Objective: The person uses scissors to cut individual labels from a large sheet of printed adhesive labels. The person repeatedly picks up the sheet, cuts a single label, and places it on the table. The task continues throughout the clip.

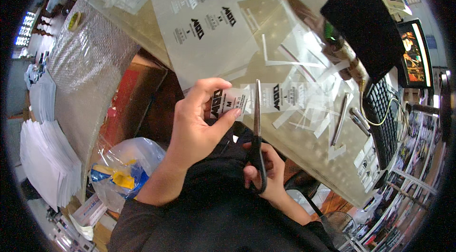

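Note:
Between the thumb and fingers of my left hand (194, 123) is a small piece of clear film (241, 100) printed with black lettering. My right hand (270, 169) grips a pair of scissors (257, 133) by their black handles, the blades pointing up and away from me. The blades stand upright at the right side of the held film; whether they touch it I cannot tell. Behind them, on the table, lies another printed film piece (284, 96). A large printed film sheet (190, 57) spreads over the table beyond my left hand.
Film offcuts (297, 121) litter the table (327, 166). A pen (340, 119), a black keyboard (381, 119) and a monitor (414, 55) are at the right. To the left are stacked white sheets (50, 161), bubble wrap (90, 57), a plastic bag (126, 171) and an open carton (128, 100).

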The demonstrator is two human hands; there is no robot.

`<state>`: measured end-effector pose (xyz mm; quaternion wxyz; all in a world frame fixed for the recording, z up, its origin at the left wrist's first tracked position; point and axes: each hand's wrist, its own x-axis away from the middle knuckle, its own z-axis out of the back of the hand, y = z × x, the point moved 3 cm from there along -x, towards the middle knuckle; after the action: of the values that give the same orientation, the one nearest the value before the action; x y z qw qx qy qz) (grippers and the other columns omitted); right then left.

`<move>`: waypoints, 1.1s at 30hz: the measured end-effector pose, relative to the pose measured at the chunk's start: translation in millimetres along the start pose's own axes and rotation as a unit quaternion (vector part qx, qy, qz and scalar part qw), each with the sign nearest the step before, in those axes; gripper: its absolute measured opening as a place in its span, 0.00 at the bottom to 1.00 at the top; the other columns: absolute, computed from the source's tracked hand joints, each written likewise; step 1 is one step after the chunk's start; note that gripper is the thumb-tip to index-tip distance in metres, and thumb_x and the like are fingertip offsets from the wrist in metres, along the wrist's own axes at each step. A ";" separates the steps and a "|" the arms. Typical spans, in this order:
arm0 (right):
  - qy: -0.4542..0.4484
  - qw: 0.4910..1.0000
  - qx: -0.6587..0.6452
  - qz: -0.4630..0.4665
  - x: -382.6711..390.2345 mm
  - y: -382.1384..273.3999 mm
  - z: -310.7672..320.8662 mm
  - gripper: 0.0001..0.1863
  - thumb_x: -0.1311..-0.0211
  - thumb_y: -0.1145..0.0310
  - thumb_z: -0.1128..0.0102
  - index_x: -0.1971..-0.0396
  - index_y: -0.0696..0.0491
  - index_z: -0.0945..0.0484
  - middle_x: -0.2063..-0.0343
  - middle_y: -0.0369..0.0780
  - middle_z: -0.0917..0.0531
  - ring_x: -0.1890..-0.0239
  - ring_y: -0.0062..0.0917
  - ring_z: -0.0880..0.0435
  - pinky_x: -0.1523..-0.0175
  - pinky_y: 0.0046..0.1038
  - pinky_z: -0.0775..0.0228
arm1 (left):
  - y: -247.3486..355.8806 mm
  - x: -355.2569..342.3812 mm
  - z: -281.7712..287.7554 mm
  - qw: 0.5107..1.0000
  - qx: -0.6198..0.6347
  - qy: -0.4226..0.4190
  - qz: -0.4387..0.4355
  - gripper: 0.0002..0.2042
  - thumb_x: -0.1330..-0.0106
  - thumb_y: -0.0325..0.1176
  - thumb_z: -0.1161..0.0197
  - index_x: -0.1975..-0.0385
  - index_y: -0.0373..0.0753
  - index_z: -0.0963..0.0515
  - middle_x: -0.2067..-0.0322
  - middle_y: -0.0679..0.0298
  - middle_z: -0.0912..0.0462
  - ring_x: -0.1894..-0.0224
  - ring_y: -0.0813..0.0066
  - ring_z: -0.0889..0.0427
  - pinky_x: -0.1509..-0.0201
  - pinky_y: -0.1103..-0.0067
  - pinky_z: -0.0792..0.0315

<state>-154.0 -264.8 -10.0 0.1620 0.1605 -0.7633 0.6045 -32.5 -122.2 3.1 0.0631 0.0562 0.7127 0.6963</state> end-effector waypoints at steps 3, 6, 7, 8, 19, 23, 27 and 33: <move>0.057 0.997 -0.027 0.045 17.8 -19.6 24.3 0.29 0.51 0.71 0.31 0.49 0.57 0.34 0.78 0.35 0.23 0.82 0.15 0.26 0.78 0.17 0.34 | 24.1 -9.0 -9.9 0.998 0.017 -0.066 0.010 0.26 0.49 0.19 0.35 0.49 0.37 0.35 0.72 0.62 0.19 0.69 0.84 0.23 0.66 0.85 0.29; 0.153 0.983 0.024 0.101 24.2 -44.6 67.7 0.31 0.53 0.74 0.31 0.48 0.56 0.36 0.76 0.37 0.21 0.77 0.18 0.22 0.72 0.19 0.29 | 58.6 -16.7 -30.8 0.976 -0.112 -0.188 0.013 0.31 0.52 0.20 0.34 0.46 0.36 0.38 0.74 0.57 0.20 0.69 0.77 0.20 0.64 0.82 0.28; 0.186 0.974 0.007 0.126 27.1 -50.5 82.3 0.31 0.53 0.75 0.31 0.48 0.54 0.36 0.74 0.39 0.20 0.76 0.19 0.21 0.72 0.18 0.29 | 68.7 -18.9 -50.1 0.950 -0.180 -0.253 -0.031 0.32 0.53 0.21 0.33 0.45 0.36 0.38 0.75 0.56 0.20 0.69 0.75 0.19 0.64 0.81 0.28; 0.218 0.964 -0.009 0.152 27.4 -56.2 91.0 0.31 0.54 0.76 0.31 0.48 0.52 0.35 0.72 0.41 0.19 0.74 0.21 0.21 0.73 0.18 0.29 | 77.9 -17.7 -68.1 0.915 -0.247 -0.310 -0.081 0.33 0.53 0.22 0.33 0.45 0.36 0.38 0.75 0.55 0.20 0.70 0.73 0.19 0.64 0.80 0.28; 0.312 0.922 0.026 0.229 99.0 -45.1 156.0 0.27 0.50 0.82 0.41 0.47 0.54 0.36 0.69 0.40 0.19 0.66 0.23 0.18 0.60 0.26 0.27 | 71.2 21.2 -172.2 0.879 -0.177 -0.440 -0.055 0.33 0.55 0.21 0.36 0.44 0.37 0.38 0.68 0.56 0.20 0.68 0.70 0.21 0.62 0.78 0.28; 0.558 0.794 -0.046 0.238 176.8 -58.7 246.1 0.27 0.52 0.81 0.38 0.50 0.52 0.33 0.74 0.37 0.20 0.75 0.18 0.23 0.71 0.18 0.32 | 63.8 3.4 -136.6 0.928 -0.221 -0.278 -0.114 0.25 0.50 0.25 0.35 0.49 0.35 0.32 0.64 0.58 0.23 0.66 0.74 0.24 0.60 0.79 0.31; 0.641 0.735 0.049 0.214 206.9 -59.5 340.9 0.26 0.54 0.76 0.33 0.53 0.57 0.32 0.76 0.37 0.21 0.79 0.17 0.24 0.76 0.18 0.34 | 46.3 -15.1 -74.6 0.895 -0.397 -0.147 -0.141 0.18 0.46 0.24 0.41 0.53 0.33 0.29 0.60 0.56 0.25 0.58 0.67 0.26 0.51 0.75 0.35; 0.666 0.710 0.197 0.118 186.3 -50.9 376.0 0.25 0.57 0.72 0.30 0.57 0.60 0.29 0.78 0.39 0.20 0.78 0.20 0.22 0.73 0.23 0.32 | 25.4 -7.8 -55.3 0.813 -0.532 -0.108 -0.209 0.23 0.46 0.28 0.41 0.48 0.33 0.31 0.48 0.53 0.31 0.44 0.56 0.35 0.38 0.66 0.44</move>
<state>-318.5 -651.6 35.1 0.5202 -0.3466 -0.3342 0.7054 -34.4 -177.5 29.8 0.3038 -0.0619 0.2137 0.9264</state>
